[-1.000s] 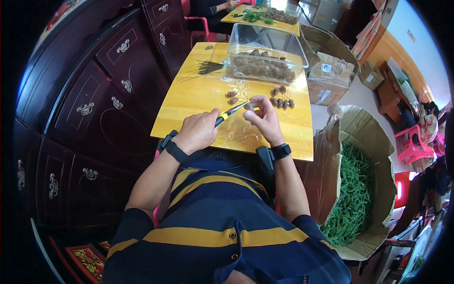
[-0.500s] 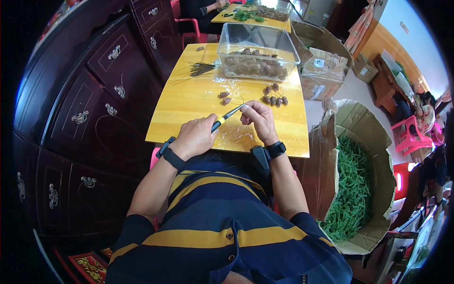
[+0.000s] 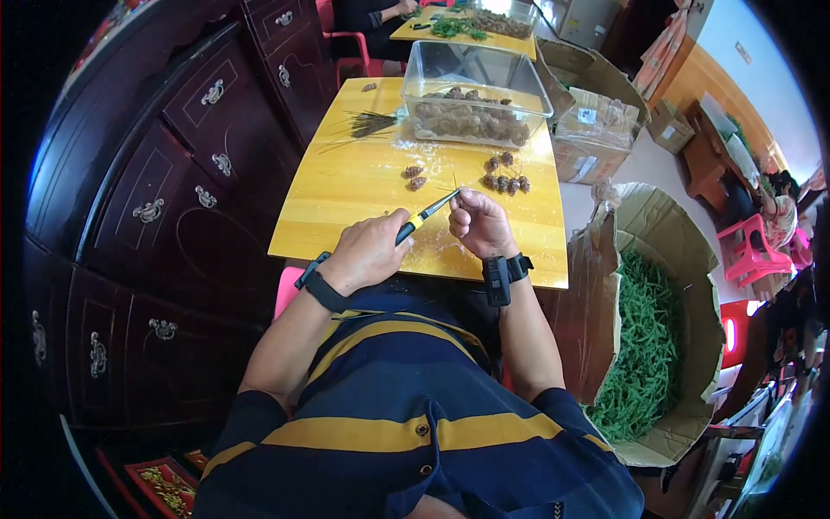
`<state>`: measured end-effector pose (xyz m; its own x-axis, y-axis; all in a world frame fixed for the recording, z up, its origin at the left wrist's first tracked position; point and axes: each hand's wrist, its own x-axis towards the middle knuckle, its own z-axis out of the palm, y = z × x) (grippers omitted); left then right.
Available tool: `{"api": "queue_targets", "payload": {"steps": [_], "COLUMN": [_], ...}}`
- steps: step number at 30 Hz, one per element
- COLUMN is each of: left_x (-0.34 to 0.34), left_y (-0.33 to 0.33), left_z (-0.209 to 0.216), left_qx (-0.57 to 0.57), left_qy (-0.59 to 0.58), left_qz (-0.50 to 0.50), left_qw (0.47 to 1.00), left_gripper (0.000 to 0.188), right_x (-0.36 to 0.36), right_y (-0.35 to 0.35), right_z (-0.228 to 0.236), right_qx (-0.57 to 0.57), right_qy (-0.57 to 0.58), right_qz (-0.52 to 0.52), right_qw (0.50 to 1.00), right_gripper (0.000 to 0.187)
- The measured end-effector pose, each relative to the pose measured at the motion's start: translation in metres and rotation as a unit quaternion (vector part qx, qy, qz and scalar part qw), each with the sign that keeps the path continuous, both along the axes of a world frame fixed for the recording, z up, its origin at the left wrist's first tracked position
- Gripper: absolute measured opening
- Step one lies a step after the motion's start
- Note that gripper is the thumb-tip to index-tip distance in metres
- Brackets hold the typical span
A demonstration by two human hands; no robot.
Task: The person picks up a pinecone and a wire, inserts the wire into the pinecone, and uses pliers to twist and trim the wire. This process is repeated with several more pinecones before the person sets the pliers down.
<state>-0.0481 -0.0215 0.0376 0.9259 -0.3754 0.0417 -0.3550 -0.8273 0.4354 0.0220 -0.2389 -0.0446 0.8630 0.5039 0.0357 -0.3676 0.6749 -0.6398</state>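
My left hand [image 3: 372, 248] is closed round a pair of pliers [image 3: 437, 206] with black and yellow handles, jaws pointing away to the right. At the jaw tips my right hand [image 3: 482, 223] pinches a thin dark wire [image 3: 454, 182]; its other fingers are curled. Whether a pine cone is hidden in that hand, I cannot tell. Just beyond the pliers lie two loose brown pine cones [image 3: 415, 177]. Further right rests a cluster of several pine cones [image 3: 507, 180], some with wire stems. A bundle of dark wires [image 3: 372, 124] lies at the far left of the yellow table [image 3: 324, 208].
A clear plastic tub [image 3: 550, 113] of pine cones stands at the table's far end. Right of the table is an open carton [image 3: 692, 259] full of green artificial foliage. Dark drawers [image 3: 173, 186] line the left. Another person [image 3: 367, 22] sits at a farther table.
Both hands have shifted slightly right with the pliers and wire. My right wrist has turned, showing more of the curled fingers.
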Motion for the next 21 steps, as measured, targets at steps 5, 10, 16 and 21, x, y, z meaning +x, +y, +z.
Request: {"api": "queue_targets", "payload": {"steps": [5,10,16,21], "left_x": [0.0,0.001,0.005,0.005], "left_y": [-0.001,-0.004,0.006,0.007], "left_z": [-0.001,-0.002,-0.007,-0.009], "left_qx": [0.013,0.02,0.03,0.038], "left_qy": [0.005,-0.001,0.021,0.012], "left_qz": [0.003,0.01,0.038,0.041], "left_qw": [1.0,1.0,0.999,0.998], "left_gripper": [0.026,0.025,0.024,0.025], "right_x": [0.006,0.008,-0.009,-0.011], "right_y": [-0.006,-0.006,0.011,0.024], "right_z": [-0.008,-0.013,0.014,0.009], "right_qx": [0.058,0.166,-0.123,-0.339], "right_qy": [0.012,0.08,0.019,-0.232], "right_qz": [0.084,0.18,-0.074,-0.279], "right_qw": [0.995,0.966,0.989,0.868], "right_gripper": [0.029,0.03,0.024,0.018]}}
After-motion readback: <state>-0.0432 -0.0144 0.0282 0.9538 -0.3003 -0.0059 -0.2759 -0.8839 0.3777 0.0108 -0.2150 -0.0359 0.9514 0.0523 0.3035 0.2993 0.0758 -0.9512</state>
